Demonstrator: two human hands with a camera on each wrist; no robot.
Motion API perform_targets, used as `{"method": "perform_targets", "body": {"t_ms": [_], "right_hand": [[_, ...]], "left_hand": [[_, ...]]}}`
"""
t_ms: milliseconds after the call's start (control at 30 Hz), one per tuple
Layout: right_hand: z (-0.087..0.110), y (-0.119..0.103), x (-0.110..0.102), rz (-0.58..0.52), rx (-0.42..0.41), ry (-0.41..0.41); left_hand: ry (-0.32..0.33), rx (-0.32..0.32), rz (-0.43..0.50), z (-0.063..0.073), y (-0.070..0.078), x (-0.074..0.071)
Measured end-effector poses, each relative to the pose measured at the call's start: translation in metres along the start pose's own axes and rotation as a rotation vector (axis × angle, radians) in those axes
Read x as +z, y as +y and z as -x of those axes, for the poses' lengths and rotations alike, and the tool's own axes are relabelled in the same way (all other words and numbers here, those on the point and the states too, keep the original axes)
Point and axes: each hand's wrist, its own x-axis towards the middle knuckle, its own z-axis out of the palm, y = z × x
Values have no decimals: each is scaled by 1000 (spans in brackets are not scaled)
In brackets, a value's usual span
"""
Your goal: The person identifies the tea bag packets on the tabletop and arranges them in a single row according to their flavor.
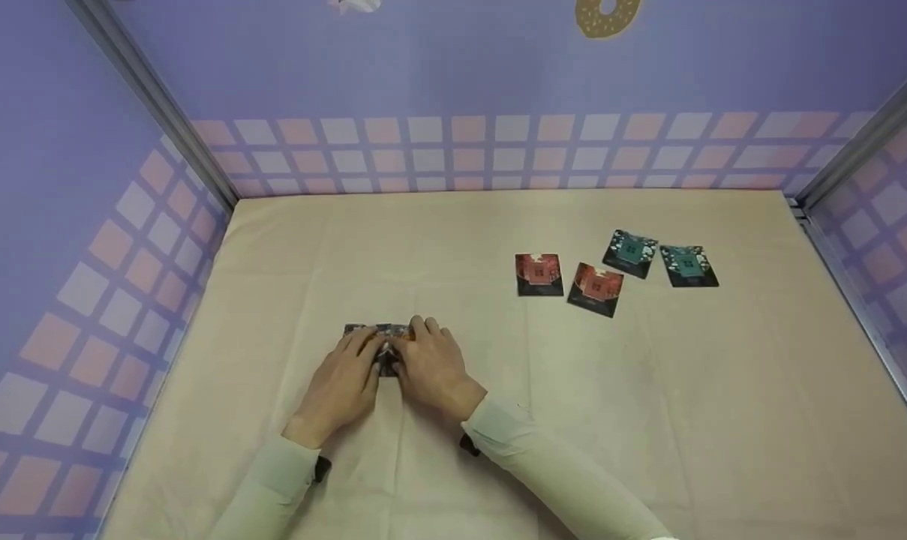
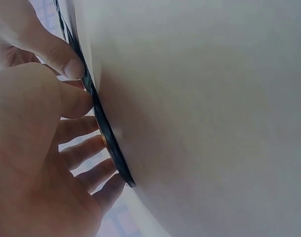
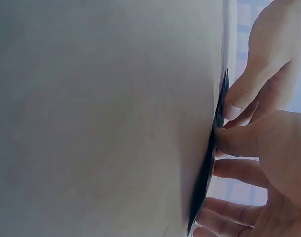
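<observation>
Flat, thin dark pieces (image 1: pixel 388 365) with printed pictures lie side by side on the cloth under both hands; they look like cards or small packets, which I cannot tell. My left hand (image 1: pixel 343 373) rests its fingertips on the left part of them. Over the right part, the fingers of my right hand (image 1: pixel 436 365) touch down, both thumbs close together at the middle. In the left wrist view the dark edge (image 2: pixel 110 140) lies under the fingertips. The right wrist view shows the same edge (image 3: pixel 203 173), slightly raised off the cloth. Much of the print is hidden by the hands.
Two red-and-black square pieces, one left (image 1: pixel 539 274) and one tilted (image 1: pixel 596 289), lie right of the hands. Beyond them are two teal-and-black ones (image 1: pixel 630 253) (image 1: pixel 689 266). A pale cloth (image 1: pixel 453 232) covers the table, with purple checked walls (image 1: pixel 468 150) around it.
</observation>
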Motion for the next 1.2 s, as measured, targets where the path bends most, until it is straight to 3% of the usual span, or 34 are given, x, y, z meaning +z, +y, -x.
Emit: {"method": "perform_targets", "body": {"t_ms": [300,533,833,1200], "right_hand": [[5,9,-1,-48,-29,36],[10,31,-8,-112,-11,26],[18,86,-20,-242,13,51],[28,164,-38,-239,103,126]], "left_hand": [[4,4,3,1,0,0],[28,25,3,1,-1,0],[13,6,17,2,0,-2],[3,4,23,2,0,0]]}}
